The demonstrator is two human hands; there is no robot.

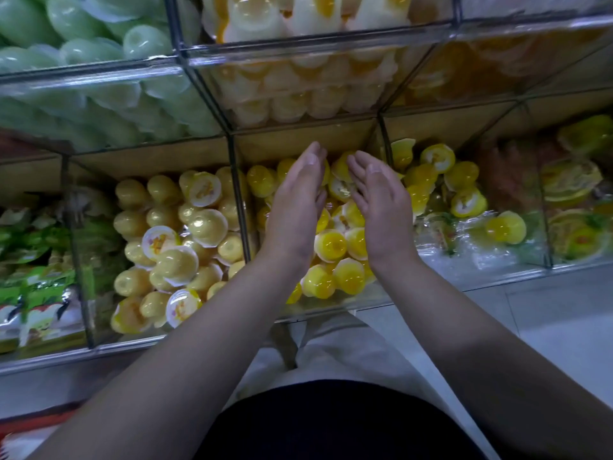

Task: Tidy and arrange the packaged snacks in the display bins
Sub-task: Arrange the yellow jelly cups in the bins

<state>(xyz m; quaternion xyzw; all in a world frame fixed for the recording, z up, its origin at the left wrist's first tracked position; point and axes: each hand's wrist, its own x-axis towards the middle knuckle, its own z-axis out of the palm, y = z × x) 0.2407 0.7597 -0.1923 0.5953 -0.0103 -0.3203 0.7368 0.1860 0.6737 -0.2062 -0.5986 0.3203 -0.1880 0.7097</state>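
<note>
- Clear-walled display bins [241, 207] stood in rows above a pale tiled floor [547, 327].
- An upper tier held green cups [83, 51] and white-and-orange cups [298, 14]. Below, pale yellow cups [205, 227] filled the bin left of centre, with green packets [36, 283] further left.
- The bright yellow jelly cups [331, 245] lay heaped in the centre bin, under both hands.
- The left hand [298, 200] and right hand [381, 204] hung over that heap, palms facing, fingers straight, gripping nothing. I could not tell whether the fingertips touched the cups.
</note>
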